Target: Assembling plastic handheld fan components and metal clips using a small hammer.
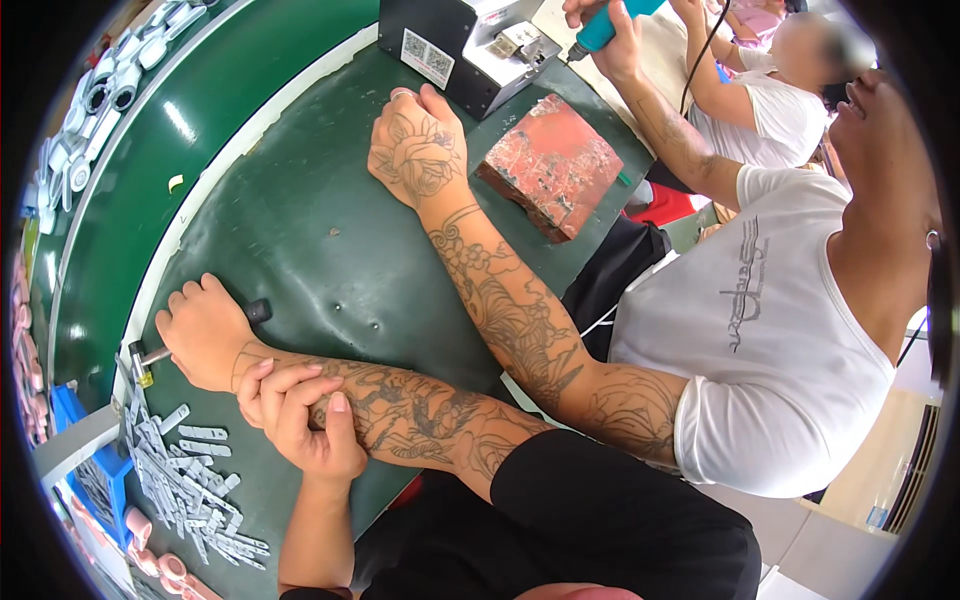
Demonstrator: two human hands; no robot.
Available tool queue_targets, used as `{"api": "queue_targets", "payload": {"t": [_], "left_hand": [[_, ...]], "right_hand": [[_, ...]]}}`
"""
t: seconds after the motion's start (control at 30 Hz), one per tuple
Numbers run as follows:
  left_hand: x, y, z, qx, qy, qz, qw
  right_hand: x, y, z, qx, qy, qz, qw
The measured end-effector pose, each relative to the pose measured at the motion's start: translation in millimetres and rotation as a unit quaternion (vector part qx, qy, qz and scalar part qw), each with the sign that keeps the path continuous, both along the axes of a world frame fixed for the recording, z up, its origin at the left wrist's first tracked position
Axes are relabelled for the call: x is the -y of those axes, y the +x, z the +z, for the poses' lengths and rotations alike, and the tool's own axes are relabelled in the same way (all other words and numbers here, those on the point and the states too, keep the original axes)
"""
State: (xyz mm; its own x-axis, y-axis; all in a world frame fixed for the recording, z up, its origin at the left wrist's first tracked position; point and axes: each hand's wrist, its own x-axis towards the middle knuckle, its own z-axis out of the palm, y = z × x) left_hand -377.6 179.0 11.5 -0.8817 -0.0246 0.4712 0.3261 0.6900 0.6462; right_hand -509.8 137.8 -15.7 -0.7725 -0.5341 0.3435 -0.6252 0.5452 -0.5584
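Observation:
My right hand (208,338) is closed over a small hammer and rests on the green bench top (300,240). The metal shaft and head of the hammer (141,364) stick out at its left, and the black handle end shows at its right. My left hand (303,415) is closed around my tattooed right forearm (400,410), just above the wrist. Many flat grey metal pieces (190,490) lie in a loose pile left of my left hand.
A co-worker's fist (418,145) rests near a black machine (470,55); their other hand holds a teal power screwdriver (605,28). A scuffed red block (553,165) sits beside that arm. Grey parts (110,100), a blue bin (95,470) and pink parts (165,565) line the left.

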Motion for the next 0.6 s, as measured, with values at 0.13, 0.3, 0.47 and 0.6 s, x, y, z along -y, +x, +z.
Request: {"api": "queue_targets", "payload": {"t": [0.13, 0.3, 0.47, 0.6], "left_hand": [[2.1, 2.5, 1.1, 0.008, -0.004, 0.003, 1.0], [1.3, 3.2, 1.2, 0.012, -0.015, 0.009, 1.0], [0.5, 3.6, 1.8, 0.012, -0.011, 0.009, 1.0], [0.8, 4.9, 2.1, 0.012, -0.013, 0.014, 1.0]], "right_hand": [[0.2, 0.9, -0.2, -0.009, 0.0, 0.0, 1.0], [-1.9, 0.6, -0.2, -0.009, 0.001, -0.002, 1.0], [-3.0, 1.0, 1.5, -0.004, 0.0, 0.002, 1.0], [-2.9, 1.9, 2.7, -0.004, -0.005, 0.004, 1.0]]}}
